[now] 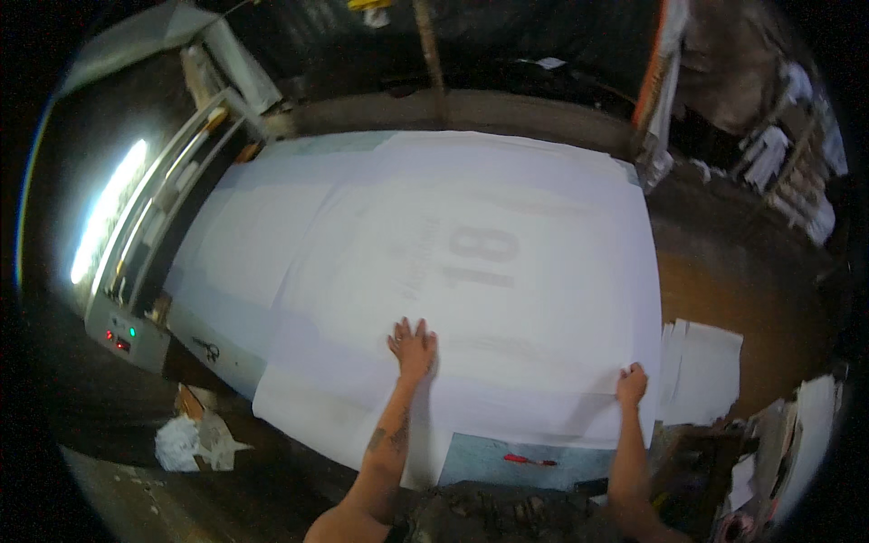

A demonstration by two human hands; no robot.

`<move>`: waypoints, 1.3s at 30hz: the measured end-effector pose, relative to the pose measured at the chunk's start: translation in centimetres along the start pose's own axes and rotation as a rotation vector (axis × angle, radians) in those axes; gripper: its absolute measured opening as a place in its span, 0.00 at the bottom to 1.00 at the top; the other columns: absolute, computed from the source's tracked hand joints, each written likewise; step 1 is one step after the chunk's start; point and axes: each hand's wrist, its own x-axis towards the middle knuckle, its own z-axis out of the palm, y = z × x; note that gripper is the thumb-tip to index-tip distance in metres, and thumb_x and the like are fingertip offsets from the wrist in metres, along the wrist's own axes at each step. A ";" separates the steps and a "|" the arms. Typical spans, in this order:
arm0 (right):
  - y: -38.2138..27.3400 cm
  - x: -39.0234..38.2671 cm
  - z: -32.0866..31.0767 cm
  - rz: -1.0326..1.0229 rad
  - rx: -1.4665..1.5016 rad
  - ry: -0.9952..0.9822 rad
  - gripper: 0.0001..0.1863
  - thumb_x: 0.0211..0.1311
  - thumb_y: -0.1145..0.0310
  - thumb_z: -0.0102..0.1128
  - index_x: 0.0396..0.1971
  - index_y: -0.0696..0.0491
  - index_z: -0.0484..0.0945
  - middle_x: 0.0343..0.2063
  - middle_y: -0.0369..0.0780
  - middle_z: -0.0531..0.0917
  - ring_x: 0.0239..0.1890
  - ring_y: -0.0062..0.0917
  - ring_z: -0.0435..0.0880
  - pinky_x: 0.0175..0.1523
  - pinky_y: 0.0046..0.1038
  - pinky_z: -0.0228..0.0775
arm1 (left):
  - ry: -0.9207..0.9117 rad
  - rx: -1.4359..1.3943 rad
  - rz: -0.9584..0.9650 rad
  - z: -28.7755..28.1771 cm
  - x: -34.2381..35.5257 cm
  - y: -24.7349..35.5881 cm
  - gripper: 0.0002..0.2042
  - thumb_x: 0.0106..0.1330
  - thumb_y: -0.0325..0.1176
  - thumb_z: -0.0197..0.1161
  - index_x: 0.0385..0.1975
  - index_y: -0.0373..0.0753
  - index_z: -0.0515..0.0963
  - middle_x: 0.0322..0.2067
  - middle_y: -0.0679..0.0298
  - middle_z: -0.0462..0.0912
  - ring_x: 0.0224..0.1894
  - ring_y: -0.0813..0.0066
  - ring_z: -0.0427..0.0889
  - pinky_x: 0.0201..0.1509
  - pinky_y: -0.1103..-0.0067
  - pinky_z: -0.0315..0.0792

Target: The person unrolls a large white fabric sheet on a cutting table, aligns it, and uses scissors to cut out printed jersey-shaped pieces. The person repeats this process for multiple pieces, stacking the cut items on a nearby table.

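Both forearms came up from the lower edge onto a large white sheet [471,271] covering most of the flat bed [507,457]. Left hand [413,348] lay flat with fingers spread, palm down on the sheet near its near edge. Right hand [632,384] was curled at the sheet's near right corner, seemingly pinching the edge, though the fingertips could not be made out. Faint grey printing showed through the paper. To smooth it well, the flat palm probably ought to anchor the middle while the other hand drew the corner taut and outward, sweeping wrinkles toward the edges. A red pen [529,461] lay on the bare bed strip, and a paper stack [701,371] sat just right.
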 end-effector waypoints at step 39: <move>2.0 -13.4 -2.6 -0.681 0.599 -0.516 0.22 0.67 0.63 0.43 0.57 0.58 0.61 0.40 0.56 0.75 0.40 0.52 0.79 0.43 0.46 0.72 | -0.212 0.081 0.393 3.5 -10.4 16.2 0.28 0.68 0.48 0.50 0.66 0.44 0.60 0.69 0.48 0.47 0.71 0.50 0.44 0.69 0.56 0.38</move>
